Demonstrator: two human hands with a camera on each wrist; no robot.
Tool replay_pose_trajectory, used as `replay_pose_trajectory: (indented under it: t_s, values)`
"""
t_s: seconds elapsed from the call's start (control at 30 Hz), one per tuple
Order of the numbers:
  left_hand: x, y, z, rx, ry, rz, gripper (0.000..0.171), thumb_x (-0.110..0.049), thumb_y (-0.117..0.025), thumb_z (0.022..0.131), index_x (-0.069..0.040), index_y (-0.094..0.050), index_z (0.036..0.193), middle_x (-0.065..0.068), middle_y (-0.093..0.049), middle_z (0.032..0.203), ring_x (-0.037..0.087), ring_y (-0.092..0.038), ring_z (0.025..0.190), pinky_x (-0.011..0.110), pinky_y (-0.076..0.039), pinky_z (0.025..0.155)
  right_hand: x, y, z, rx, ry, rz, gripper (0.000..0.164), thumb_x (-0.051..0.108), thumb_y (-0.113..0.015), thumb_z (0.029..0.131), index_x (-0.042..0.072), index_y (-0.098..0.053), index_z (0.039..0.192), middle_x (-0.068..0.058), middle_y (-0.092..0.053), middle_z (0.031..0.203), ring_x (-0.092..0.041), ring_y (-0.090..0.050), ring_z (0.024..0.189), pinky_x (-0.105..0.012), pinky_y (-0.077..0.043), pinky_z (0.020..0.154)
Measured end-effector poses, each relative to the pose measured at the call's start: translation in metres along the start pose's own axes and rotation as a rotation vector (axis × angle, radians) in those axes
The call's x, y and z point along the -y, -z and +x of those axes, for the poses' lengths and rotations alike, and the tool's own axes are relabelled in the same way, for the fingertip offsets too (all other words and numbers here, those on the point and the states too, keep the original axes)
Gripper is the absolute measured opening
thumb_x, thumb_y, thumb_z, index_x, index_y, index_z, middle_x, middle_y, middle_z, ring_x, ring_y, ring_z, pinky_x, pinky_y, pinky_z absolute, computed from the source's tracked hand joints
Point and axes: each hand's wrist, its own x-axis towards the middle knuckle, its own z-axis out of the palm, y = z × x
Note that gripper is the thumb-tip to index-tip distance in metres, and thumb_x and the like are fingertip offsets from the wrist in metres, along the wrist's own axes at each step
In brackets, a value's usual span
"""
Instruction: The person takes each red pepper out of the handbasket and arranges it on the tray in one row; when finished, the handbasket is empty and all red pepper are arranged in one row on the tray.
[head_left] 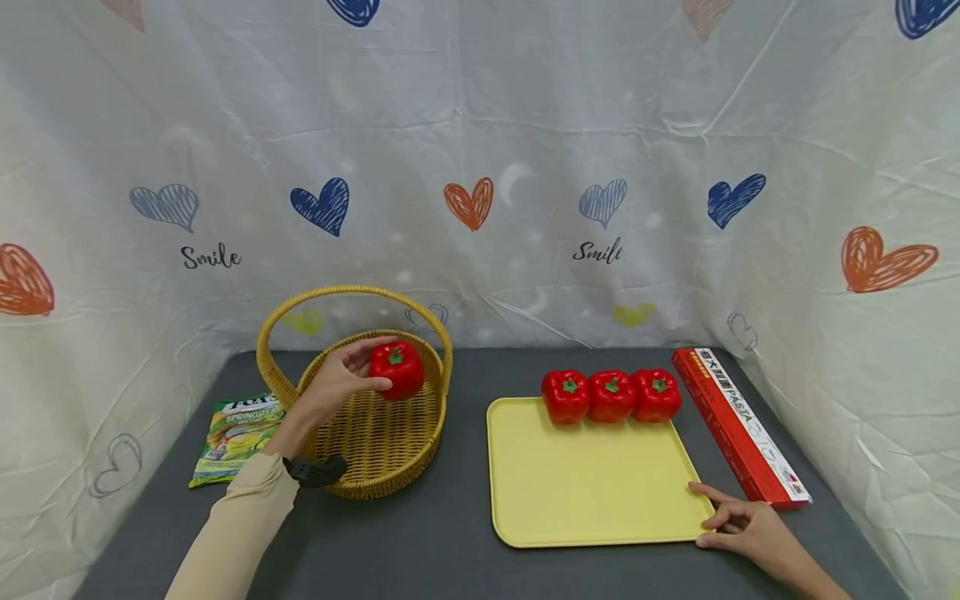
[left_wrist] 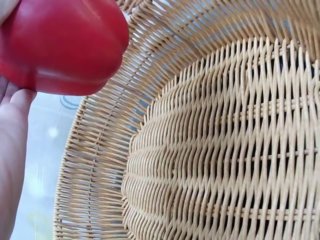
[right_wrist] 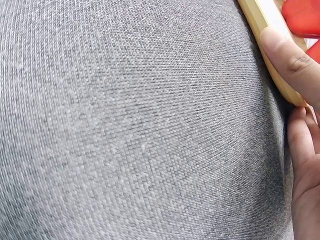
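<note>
My left hand [head_left: 347,375] holds a red bell pepper [head_left: 397,370] with a green stem over the yellow wicker basket [head_left: 375,487], thumb on one side and fingers behind. In the left wrist view the bell pepper [left_wrist: 65,45] fills the upper left, with the basket's weave [left_wrist: 210,145] beside it. On the right, my other hand [head_left: 753,529] grips the near right corner of a yellow tray [head_left: 592,475], its fingers along the side edge and thumb at the front. The right wrist view shows that hand's fingers on the tray's rim [right_wrist: 272,65].
Three more red bell peppers [head_left: 611,396] sit in a row at the tray's far edge. A red pasta box [head_left: 738,425] lies right of the tray. Left of the basket is a green and yellow packet [head_left: 236,437], partly behind the left arm. The basket's tall handle [head_left: 352,289] arches upward.
</note>
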Motion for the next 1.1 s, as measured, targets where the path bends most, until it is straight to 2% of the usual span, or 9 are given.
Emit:
replay_pose_trajectory:
  t_s: [0.27, 0.5, 0.73, 0.87, 0.97, 1.1]
  values:
    - [-0.005, -0.006, -0.01, 0.07, -0.022, -0.071, 0.062, 0.008, -0.071, 0.08, 0.002, -0.049, 0.137, 0.004, -0.055, 0.132, 0.018, -0.058, 0.116, 0.031, -0.051, 0.092, 0.0, 0.0, 0.0, 0.004, -0.018, -0.008, 0.015, 0.016, -0.082, 0.075, 0.008, -0.071, 0.079, 0.026, -0.059, 0.119, 0.025, -0.04, 0.105, -0.016, -0.046, 0.063]
    - [-0.01, -0.025, -0.013, 0.161, -0.032, -0.122, 0.061, 0.006, -0.073, 0.08, 0.003, -0.049, 0.136, 0.007, -0.056, 0.131, 0.023, -0.057, 0.116, 0.034, -0.05, 0.093, -0.002, 0.001, -0.001, -0.006, 0.015, -0.013, 0.012, 0.014, -0.082, 0.075, 0.009, -0.071, 0.078, 0.029, -0.058, 0.117, 0.024, -0.042, 0.105, -0.016, -0.044, 0.062]
    - [-0.015, -0.06, -0.003, 0.229, -0.034, -0.11, 0.061, -0.002, -0.078, 0.078, 0.002, -0.053, 0.133, 0.01, -0.056, 0.132, 0.023, -0.056, 0.116, 0.033, -0.05, 0.094, 0.0, 0.001, 0.0, -0.006, -0.011, -0.025, 0.013, 0.017, -0.082, 0.075, 0.01, -0.072, 0.079, 0.023, -0.061, 0.118, 0.024, -0.042, 0.103, -0.016, -0.045, 0.063]
    - [-0.016, -0.084, 0.008, 0.283, -0.005, -0.095, 0.065, -0.005, -0.082, 0.074, 0.003, -0.054, 0.132, 0.014, -0.054, 0.134, 0.024, -0.055, 0.117, 0.035, -0.049, 0.095, -0.001, 0.001, 0.0, -0.018, 0.01, -0.032, 0.013, 0.016, -0.083, 0.073, 0.011, -0.071, 0.077, 0.024, -0.06, 0.118, 0.024, -0.042, 0.105, -0.015, -0.046, 0.064]
    - [-0.011, -0.103, 0.018, 0.315, 0.023, -0.08, 0.064, -0.005, -0.082, 0.074, 0.003, -0.054, 0.131, 0.015, -0.053, 0.134, 0.025, -0.055, 0.119, 0.036, -0.049, 0.095, -0.001, 0.0, 0.001, -0.027, 0.025, -0.038, 0.013, 0.016, -0.083, 0.073, 0.012, -0.071, 0.077, 0.026, -0.059, 0.118, 0.024, -0.042, 0.105, -0.014, -0.045, 0.065]
    - [0.002, -0.126, 0.032, 0.319, 0.05, -0.074, 0.062, -0.005, -0.08, 0.076, 0.002, -0.053, 0.131, 0.015, -0.052, 0.135, 0.026, -0.053, 0.122, 0.035, -0.047, 0.097, -0.002, -0.001, 0.0, -0.035, 0.038, -0.033, 0.013, 0.015, -0.083, 0.072, 0.013, -0.072, 0.076, 0.028, -0.058, 0.117, 0.024, -0.042, 0.105, -0.013, -0.044, 0.066]
